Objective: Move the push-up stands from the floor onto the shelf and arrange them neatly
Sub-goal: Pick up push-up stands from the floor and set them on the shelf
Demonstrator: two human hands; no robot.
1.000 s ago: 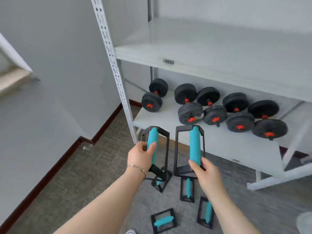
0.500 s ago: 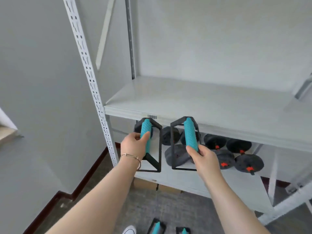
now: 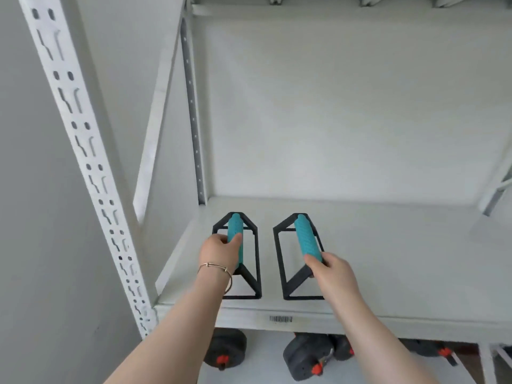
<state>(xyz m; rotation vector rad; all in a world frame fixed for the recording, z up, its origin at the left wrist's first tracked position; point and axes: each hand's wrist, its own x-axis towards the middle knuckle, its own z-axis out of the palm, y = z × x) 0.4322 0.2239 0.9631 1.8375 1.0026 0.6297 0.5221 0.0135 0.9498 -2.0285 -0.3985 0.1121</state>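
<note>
Teal-gripped push-up stands (image 3: 300, 256) on shelf (image 3: 388, 273), one per hand (image 3: 221, 252).

This looks like a storage corner for fitness gear. A white metal shelf (image 3: 388, 273) with slotted uprights (image 3: 83, 151) stands against plain grey walls, and below the hands black dumbbells (image 3: 307, 358) lie on the lower level.
</note>
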